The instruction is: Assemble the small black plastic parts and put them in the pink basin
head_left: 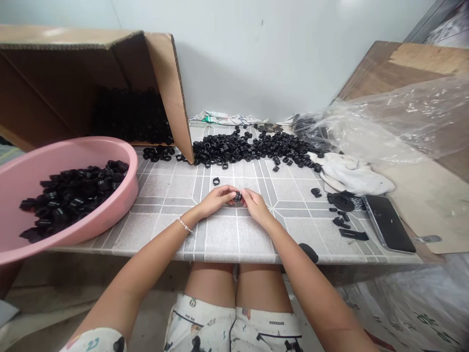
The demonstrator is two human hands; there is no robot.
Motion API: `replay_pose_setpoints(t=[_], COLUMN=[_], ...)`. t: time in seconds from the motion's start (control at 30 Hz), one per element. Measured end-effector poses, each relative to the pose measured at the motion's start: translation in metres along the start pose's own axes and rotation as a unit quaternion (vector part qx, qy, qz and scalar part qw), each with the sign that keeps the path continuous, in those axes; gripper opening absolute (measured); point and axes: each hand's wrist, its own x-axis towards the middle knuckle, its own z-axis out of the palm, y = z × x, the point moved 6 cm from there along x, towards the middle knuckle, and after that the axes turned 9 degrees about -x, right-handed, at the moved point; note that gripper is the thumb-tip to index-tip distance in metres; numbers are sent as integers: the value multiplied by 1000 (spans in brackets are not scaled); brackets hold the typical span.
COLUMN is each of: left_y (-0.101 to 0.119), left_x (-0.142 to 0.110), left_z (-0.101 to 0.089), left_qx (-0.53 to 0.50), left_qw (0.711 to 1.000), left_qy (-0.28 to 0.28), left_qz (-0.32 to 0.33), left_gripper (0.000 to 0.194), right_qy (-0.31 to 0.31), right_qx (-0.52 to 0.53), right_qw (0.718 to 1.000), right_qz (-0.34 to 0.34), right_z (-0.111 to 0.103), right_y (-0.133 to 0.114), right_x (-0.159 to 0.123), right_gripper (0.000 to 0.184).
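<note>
Two bare hands work close together just behind the near edge of a grey-and-white tiled table. The left hand and the right hand each form a narrow grip, their fingertips pinched on one small black plastic ring held between them. The ring's finer shape is too small to make out. A thin bracelet circles the left wrist.

Just ahead of the grip and slightly to its left, a single matching ring lies alone on the table. Farther ahead, a long heap of loose black rings spreads across the tabletop. To the left of the grip, a pink plastic basin holds a deep pile of black rings. Beyond the basin, a cardboard box lies on its side, open toward the person, with a dark mass of rings inside.

To the right of the grip lie several flat black plastic pieces, a smartphone, and a crumpled white cloth. Clear plastic sheeting bunches farther off to the right. Below the grip, past the table's edge, are the person's patterned shorts.
</note>
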Motion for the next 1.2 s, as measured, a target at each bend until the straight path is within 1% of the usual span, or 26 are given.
replay_pose_setpoints(t=[0.1, 0.17, 0.23, 0.3, 0.37, 0.4, 0.47, 0.53, 0.6, 0.73, 0.83, 0.9, 1.0, 1.2], left_y=[-1, -2, -1, 1, 3, 3, 3, 3, 3, 6, 7, 6, 4, 5], left_x=[0, 0, 0, 0, -1, -1, -2, -2, -2, -3, -3, -3, -2, -3], left_z=[-5, -5, -3, 0, 2, 3, 2, 1, 2, 6, 6, 4, 3, 5], left_qx=[-19, -9, 11, 27, 42, 49, 59, 61, 57, 48, 45, 42, 43, 26], left_qw=[999, 999, 1000, 999, 999, 998, 998, 998, 998, 998, 998, 999, 999, 999], left_qy=[40, 40, 23, 6, -5, -6, 2, 17, 21, 11, 15, 20, 20, 14], left_qz=[0, 2, 8, 20, 31, 33, 30, 23, 19, 31, 35, 27, 17, 29], left_gripper=[42, 43, 43, 41, 38, 38, 38, 37, 36, 32, 32, 33, 34, 32], right_qy=[-7, -18, -31, -36, -25, -16, -8, -18, -33, -23, -6, -3, -18, -31], right_qx=[-8, -24, -33, -32, -24, -18, 1, 20, 31, -4, -50, -69, -85, -72], right_qw=[1000, 999, 999, 999, 999, 1000, 1000, 1000, 999, 1000, 999, 998, 996, 997], right_qz=[-16, -23, -19, -15, -11, -8, 0, 5, 8, 18, 3, -9, -27, 5], right_z=[0, 2, 3, 4, 3, 2, 0, 0, 1, 1, -1, -2, -1, 2], right_y=[-4, -5, -4, -3, -4, -4, -5, -5, -5, -6, -11, -14, -15, -8], right_x=[-2, -2, -2, -1, 0, 0, 0, 0, 0, 1, -1, -2, -3, -2], right_gripper=[30, 28, 32, 42, 48, 48, 43, 35, 33, 41, 46, 42, 35, 44])
